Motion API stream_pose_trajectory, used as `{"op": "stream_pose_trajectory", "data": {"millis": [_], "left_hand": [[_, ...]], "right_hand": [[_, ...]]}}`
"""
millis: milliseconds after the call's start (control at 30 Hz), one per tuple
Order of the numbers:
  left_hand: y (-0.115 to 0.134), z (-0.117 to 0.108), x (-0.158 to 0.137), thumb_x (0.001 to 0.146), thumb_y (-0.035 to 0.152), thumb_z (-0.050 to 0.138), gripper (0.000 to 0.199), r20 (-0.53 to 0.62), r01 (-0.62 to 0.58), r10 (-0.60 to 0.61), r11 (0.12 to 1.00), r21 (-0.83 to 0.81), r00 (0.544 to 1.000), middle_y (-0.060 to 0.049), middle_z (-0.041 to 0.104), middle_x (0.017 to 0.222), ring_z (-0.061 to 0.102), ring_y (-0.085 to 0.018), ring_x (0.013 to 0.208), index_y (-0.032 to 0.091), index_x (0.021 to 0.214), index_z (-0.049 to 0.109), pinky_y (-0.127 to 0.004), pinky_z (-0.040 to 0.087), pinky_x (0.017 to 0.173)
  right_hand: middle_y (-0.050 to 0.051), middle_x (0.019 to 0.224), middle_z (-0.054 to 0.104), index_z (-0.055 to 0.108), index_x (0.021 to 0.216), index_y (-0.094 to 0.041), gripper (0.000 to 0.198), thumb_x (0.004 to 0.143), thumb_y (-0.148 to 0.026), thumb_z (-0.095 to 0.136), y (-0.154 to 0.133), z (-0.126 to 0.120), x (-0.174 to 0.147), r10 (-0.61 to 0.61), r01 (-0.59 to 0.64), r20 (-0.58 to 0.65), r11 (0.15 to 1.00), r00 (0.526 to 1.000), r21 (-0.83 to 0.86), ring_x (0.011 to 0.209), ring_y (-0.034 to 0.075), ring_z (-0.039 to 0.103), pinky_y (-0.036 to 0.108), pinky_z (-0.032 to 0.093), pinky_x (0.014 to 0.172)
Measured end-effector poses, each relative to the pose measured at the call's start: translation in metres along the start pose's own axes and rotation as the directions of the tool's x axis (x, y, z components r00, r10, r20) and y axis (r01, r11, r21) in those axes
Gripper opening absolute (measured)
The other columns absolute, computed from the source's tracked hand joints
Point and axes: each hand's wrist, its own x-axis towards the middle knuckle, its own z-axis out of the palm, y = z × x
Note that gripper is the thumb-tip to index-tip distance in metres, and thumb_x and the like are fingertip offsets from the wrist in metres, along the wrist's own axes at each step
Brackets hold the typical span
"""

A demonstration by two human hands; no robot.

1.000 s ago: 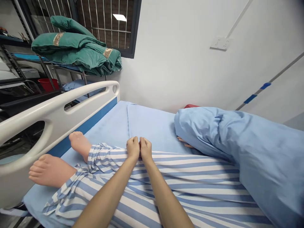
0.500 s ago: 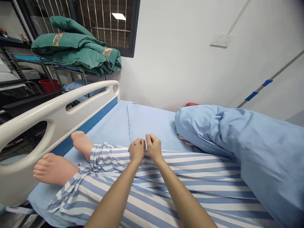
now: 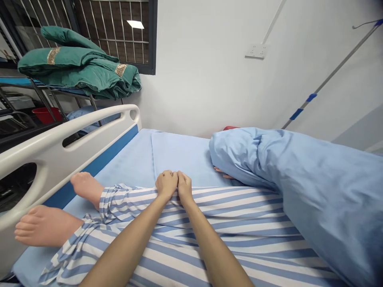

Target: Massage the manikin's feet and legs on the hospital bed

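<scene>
Two pink feet, like a mannequin's, stick out of blue-and-white striped trousers [image 3: 227, 231] on the bed; one is the nearer foot [image 3: 48, 226], the other the farther foot [image 3: 86, 187]. Both my arms reach across the trousers. At the far trouser leg, my left hand [image 3: 166, 184] is closed in a fist, knuckles up. My right hand [image 3: 184, 186] is a fist too, touching the left one side by side. Their fingertips are turned under, so whether they grip cloth is hidden. A folded-back light blue quilt [image 3: 269, 159] covers the figure's upper part, with some fingertips [image 3: 223, 172] showing below its edge.
A white bed end board [image 3: 74, 127] with cut-out handles rises beyond the feet. Green folded bedding [image 3: 80, 69] lies on a metal rack by the barred window. The wall [image 3: 191, 79] runs behind the bed; a metal pole [image 3: 332, 75] with blue clamps leans at right.
My fists have come together, closing the small gap between them. The view has shifted, so the bed, quilt and feet appear farther left.
</scene>
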Motion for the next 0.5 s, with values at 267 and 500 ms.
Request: {"op": "stream_pose_trajectory", "data": {"millis": [267, 500], "left_hand": [[0.005, 0.021, -0.014, 0.084, 0.036, 0.032, 0.037, -0.066, 0.007, -0.009, 0.999, -0.038, 0.998, -0.006, 0.066, 0.076, 0.057, -0.019, 0.072, 0.022, 0.072, 0.063, -0.027, 0.032, 0.061], [0.005, 0.023, -0.018, 0.083, 0.035, 0.033, 0.034, -0.077, -0.015, 0.019, 0.999, 0.052, 0.997, -0.005, 0.066, 0.073, 0.056, -0.017, 0.069, 0.022, 0.068, 0.061, -0.026, 0.028, 0.058]], "right_hand": [[-0.007, 0.05, 0.03, 0.031, 0.055, -0.021, 0.036, 0.079, -0.046, 0.043, 0.006, -0.005, 0.002, 0.059, -0.054, -0.076, 0.997, 0.995, 0.054, 0.049, 0.008, 0.029, 0.022, 0.029, 0.047], [-0.006, 0.046, 0.031, 0.033, 0.048, -0.02, 0.039, 0.08, -0.041, 0.04, -0.029, -0.034, 0.014, -0.093, 0.134, 0.12, 0.903, 0.988, -0.409, 0.049, 0.009, 0.029, 0.023, 0.024, 0.049]]}}
